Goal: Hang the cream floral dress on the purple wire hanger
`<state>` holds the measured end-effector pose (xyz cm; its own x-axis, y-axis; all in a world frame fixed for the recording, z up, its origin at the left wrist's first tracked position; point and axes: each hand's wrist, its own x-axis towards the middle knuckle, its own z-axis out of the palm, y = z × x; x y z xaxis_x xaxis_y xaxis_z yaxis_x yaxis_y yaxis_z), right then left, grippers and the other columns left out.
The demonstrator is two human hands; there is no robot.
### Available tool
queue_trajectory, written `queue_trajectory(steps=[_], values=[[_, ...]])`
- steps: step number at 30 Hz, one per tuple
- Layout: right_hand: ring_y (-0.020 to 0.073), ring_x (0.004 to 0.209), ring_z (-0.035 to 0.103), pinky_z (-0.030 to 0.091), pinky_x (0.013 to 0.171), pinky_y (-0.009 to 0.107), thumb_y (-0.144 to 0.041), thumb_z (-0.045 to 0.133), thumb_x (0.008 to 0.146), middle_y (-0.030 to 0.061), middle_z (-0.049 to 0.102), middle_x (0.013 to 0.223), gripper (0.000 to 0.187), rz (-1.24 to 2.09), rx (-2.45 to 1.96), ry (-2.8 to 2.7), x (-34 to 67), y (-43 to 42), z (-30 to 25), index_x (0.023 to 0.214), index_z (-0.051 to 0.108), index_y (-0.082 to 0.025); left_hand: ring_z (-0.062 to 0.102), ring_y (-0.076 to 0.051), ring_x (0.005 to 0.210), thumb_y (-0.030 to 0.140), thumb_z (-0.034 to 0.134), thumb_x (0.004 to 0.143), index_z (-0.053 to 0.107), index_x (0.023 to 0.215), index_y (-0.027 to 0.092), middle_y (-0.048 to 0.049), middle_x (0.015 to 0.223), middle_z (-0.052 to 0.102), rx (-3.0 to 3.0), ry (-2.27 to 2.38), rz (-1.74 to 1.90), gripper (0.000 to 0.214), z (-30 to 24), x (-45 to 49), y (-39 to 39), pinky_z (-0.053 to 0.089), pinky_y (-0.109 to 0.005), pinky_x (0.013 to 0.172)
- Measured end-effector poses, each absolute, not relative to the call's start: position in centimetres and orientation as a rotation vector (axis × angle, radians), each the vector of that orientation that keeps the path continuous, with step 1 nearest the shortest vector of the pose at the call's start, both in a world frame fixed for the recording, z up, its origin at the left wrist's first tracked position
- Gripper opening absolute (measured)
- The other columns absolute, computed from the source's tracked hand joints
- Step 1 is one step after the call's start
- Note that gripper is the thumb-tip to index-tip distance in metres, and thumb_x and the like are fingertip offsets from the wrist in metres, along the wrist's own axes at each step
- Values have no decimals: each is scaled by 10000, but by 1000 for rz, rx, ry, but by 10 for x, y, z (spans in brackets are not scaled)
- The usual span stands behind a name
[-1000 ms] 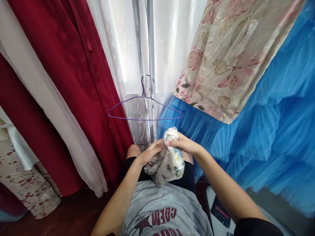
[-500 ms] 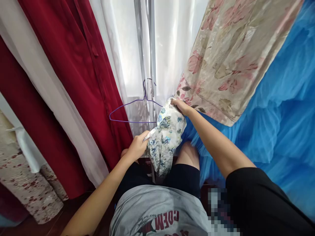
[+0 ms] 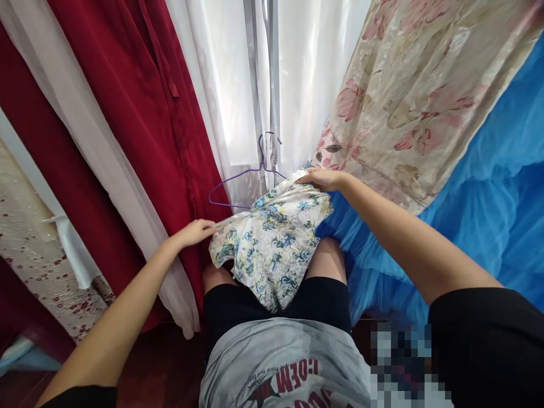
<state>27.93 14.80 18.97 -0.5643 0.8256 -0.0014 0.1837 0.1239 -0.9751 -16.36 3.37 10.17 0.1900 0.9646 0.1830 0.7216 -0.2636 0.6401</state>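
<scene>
A white garment with blue and yellow flowers (image 3: 274, 243) is stretched out between my two hands above my thighs. My left hand (image 3: 198, 231) is closed on its left upper corner. At the right upper corner, my right hand (image 3: 322, 178) pinches the cloth. Just behind the garment hangs a purple wire hanger (image 3: 221, 203), its right part covered by the cloth. What kind of garment it is I cannot tell for certain.
Red and white curtains (image 3: 123, 113) hang on the left. Straight ahead is a bright white curtain (image 3: 221, 73) with grey straps (image 3: 274, 73). To the right hang a beige floral cloth (image 3: 395, 102) and blue tulle (image 3: 467, 226).
My left hand has moved left and slightly up, and my right hand slightly right. The bunched floral garment is now spread wide between them.
</scene>
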Motion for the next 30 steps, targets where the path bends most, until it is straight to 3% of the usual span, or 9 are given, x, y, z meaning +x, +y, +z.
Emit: queue_trajectory(steps=[6, 8, 12, 15, 17, 21, 26, 30], values=[[218, 635, 702, 557, 531, 287, -226, 903, 643, 95, 787, 773, 234, 1477, -1001, -1745, 277, 141, 197, 775, 720, -162, 626, -290, 1034, 419, 662, 775, 754, 897, 218, -63, 917, 765, 2189, 1877, 1058, 253, 174, -180, 89, 443, -374, 947], [240, 673, 721, 582, 578, 317, -232, 891, 656, 110, 797, 811, 231, 1539, -1027, -1701, 278, 141, 196, 814, 740, -156, 636, -267, 975, 372, 634, 778, 734, 939, 192, -76, 935, 752, 2102, 1722, 1177, 262, 188, -162, 101, 465, -347, 895], [245, 718, 733, 608, 632, 338, -319, 843, 738, 129, 803, 876, 255, 1617, -1089, -1658, 284, 143, 183, 911, 765, -148, 526, -161, 603, 239, 635, 711, 664, 1024, 172, -24, 729, 627, 1763, 1547, 1290, 322, 196, -117, 114, 421, -279, 631], [228, 771, 740, 617, 694, 325, -409, 767, 832, 99, 804, 912, 246, 1579, -1023, -1659, 294, 135, 163, 940, 758, -188, 456, -134, 597, 185, 667, 674, 596, 931, 180, 6, 714, 562, 1770, 1633, 1544, 267, 192, -97, 114, 381, -263, 613], [229, 813, 745, 617, 757, 342, -488, 708, 877, 82, 801, 915, 296, 1567, -960, -1655, 301, 121, 147, 949, 748, -204, 464, -138, 652, 239, 695, 714, 530, 782, 188, 3, 711, 544, 1874, 1674, 1768, 187, 186, -92, 108, 373, -260, 637], [287, 860, 756, 607, 761, 419, -711, 592, 871, 89, 789, 873, 521, 1459, -907, -1526, 312, 76, 115, 942, 732, -214, 460, -141, 627, 453, 615, 887, 505, 684, 191, 6, 636, 506, 2178, 1567, 1839, 349, 179, -89, 83, 331, -268, 620], [310, 907, 750, 603, 769, 412, -554, 772, 764, 60, 794, 882, 369, 1195, -838, -1311, 315, 49, 129, 941, 715, -235, 464, -167, 607, 585, 596, 908, 588, 742, 194, -10, 624, 509, 2519, 1746, 1559, 425, 192, -80, 62, 275, -292, 619], [313, 899, 744, 608, 780, 424, -527, 705, 805, 64, 786, 842, 345, 1144, -852, -1267, 300, 65, 177, 976, 701, -227, 502, -225, 642, 591, 546, 925, 566, 693, 207, -50, 624, 509, 2583, 1977, 1394, 449, 208, -77, 71, 248, -317, 633]])
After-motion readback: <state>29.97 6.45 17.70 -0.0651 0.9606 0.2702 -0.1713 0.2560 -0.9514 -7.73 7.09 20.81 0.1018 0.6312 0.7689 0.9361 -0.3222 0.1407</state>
